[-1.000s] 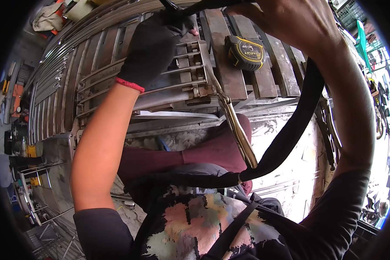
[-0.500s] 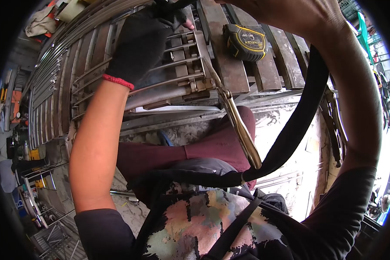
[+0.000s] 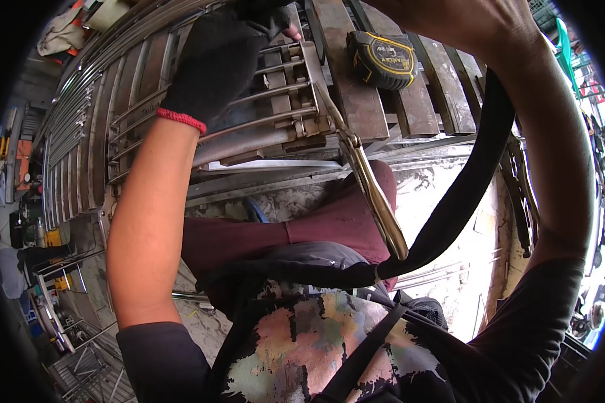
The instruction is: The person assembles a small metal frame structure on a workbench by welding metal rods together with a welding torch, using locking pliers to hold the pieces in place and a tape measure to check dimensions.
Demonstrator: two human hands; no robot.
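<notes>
My left hand (image 3: 225, 57) wears a black glove with a red cuff and reaches over a metal grille (image 3: 275, 87) at the top. Its fingers are curled near the top edge, with a bare fingertip showing; what they hold is hidden. My right hand (image 3: 457, 23), bare, is bent at the wrist at the top edge, its fingers out of frame. A thick black sleeved cable (image 3: 467, 181) runs from below my right wrist across my lap. Locking pliers (image 3: 376, 195) hang from the grille's corner, clamped there.
A black and yellow tape measure (image 3: 382, 60) lies on brown metal slats (image 3: 450, 101) right of the grille. Thin rods (image 3: 74, 121) lie at the left. Another pair of locking pliers (image 3: 517, 195) hangs at the right. Metal frames stand at the lower left.
The grille, tape measure and pliers appear shifted very slightly in view. Both hands keep nearly the same pose.
</notes>
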